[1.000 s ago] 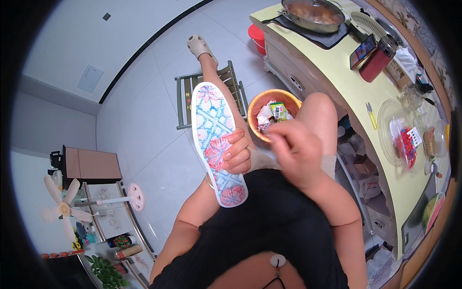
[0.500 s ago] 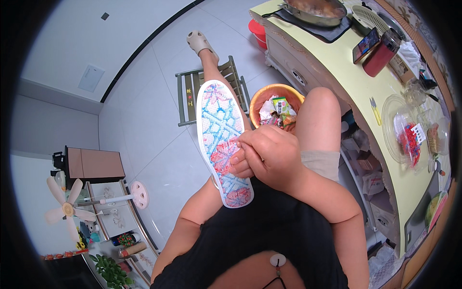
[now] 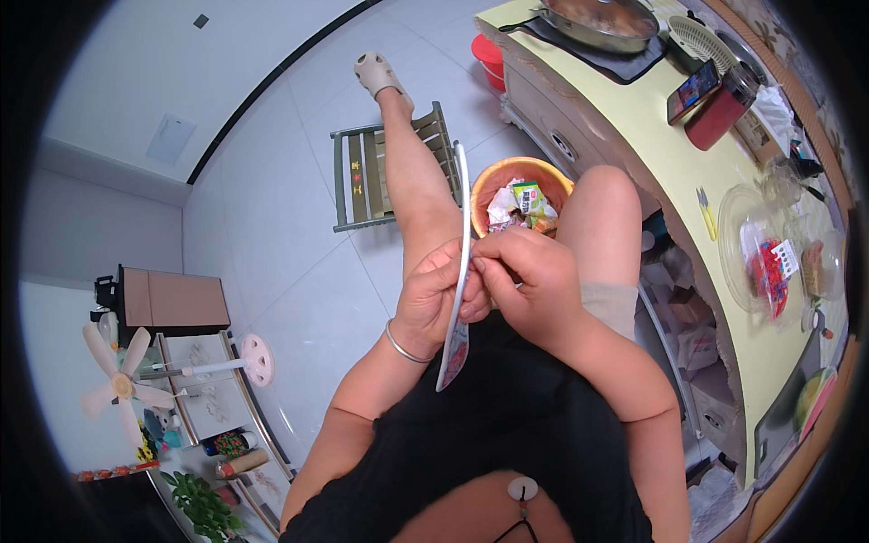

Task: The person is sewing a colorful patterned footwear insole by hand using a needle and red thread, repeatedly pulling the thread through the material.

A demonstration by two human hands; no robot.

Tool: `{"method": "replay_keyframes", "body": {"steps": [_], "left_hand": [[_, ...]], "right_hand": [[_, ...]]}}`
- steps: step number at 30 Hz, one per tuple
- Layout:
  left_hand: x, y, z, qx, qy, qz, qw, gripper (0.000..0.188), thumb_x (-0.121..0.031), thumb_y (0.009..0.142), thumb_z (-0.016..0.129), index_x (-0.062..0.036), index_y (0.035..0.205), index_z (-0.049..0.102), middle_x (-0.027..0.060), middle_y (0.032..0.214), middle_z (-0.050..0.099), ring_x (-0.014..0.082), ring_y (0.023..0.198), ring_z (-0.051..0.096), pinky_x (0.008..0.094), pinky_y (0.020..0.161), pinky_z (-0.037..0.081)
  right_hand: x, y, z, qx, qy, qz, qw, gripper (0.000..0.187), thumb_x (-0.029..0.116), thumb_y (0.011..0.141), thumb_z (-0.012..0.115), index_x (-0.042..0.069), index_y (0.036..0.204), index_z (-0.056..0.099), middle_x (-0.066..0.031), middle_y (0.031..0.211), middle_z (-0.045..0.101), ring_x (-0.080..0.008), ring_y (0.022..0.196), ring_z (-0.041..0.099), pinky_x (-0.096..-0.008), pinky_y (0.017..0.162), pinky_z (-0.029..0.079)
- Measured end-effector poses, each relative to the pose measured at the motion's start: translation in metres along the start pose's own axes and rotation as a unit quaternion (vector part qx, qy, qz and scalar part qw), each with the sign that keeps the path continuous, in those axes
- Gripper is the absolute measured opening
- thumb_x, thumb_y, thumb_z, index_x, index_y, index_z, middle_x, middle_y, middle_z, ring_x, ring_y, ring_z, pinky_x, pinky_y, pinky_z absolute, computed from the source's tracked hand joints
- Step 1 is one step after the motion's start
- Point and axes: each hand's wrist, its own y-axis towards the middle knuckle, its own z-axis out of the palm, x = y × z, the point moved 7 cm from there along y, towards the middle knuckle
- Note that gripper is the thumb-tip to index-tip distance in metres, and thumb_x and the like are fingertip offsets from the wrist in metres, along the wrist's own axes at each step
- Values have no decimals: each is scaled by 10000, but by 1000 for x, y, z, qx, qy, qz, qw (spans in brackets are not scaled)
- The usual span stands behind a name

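Note:
A white-edged insole (image 3: 465, 204) stands edge-on over my lap, so its red and blue stitched face hardly shows. My left hand (image 3: 425, 303), with a bangle on its wrist, grips the insole by its middle from the left side. On the right side my right hand (image 3: 534, 271) is closed, thumb and forefinger pinched close against the insole. Whatever sits in that pinch is too small to make out.
At my right, the pale yellow counter (image 3: 665, 145) carries yellow-handled thread snips (image 3: 707, 214), a plastic tray (image 3: 730, 264) with red thread, a red flask (image 3: 720, 113), a propped phone (image 3: 693, 92) and a pan (image 3: 602, 23). A waste bin (image 3: 482, 172) stands between my legs, beside a slatted stool (image 3: 348, 185).
The insole has turned from showing its stitched face to standing edge-on. My left hand, mostly hidden behind it before, now shows. My right hand has moved slightly right.

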Motion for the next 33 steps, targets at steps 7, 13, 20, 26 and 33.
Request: {"method": "replay_keyframes", "body": {"steps": [7,13,20,26,33], "left_hand": [[-15,0,10,-87,65,68,992,270,-45,858,531,99,1083,493,179,946,627,187,634,608,286,549,502],[-30,-7,11,-163,161,134,964,220,36,832,572,97,1036,519,215,1018,636,222,891,659,332,798,553],[-33,-14,11,-201,242,182,932,174,44,830,592,89,986,529,195,954,649,177,818,659,287,730,559],[-42,-14,8,-219,398,257,853,103,6,836,625,48,904,560,104,829,655,95,714,622,224,636,519],[-137,-63,-64,-412,675,306,530,63,21,812,632,19,842,578,35,734,639,24,598,548,185,529,447]], "right_hand": [[-49,-25,8,17,361,280,889,83,1,848,600,-25,926,605,-5,816,629,-34,744,561,-197,662,470],[-56,-22,-3,-51,275,259,925,150,-4,845,588,-9,994,604,-40,922,627,-86,837,560,-246,758,464],[15,-1,-23,-61,-147,-123,980,217,12,669,698,81,869,652,-68,990,599,-283,909,543,-390,801,421],[9,-2,-26,-47,136,-1,990,118,43,809,627,40,911,567,-114,976,621,-200,841,571,-313,720,462],[-40,-33,-288,-413,457,-48,786,110,-46,868,512,-23,957,452,-62,750,434,-145,665,391,-300,614,404]]}}
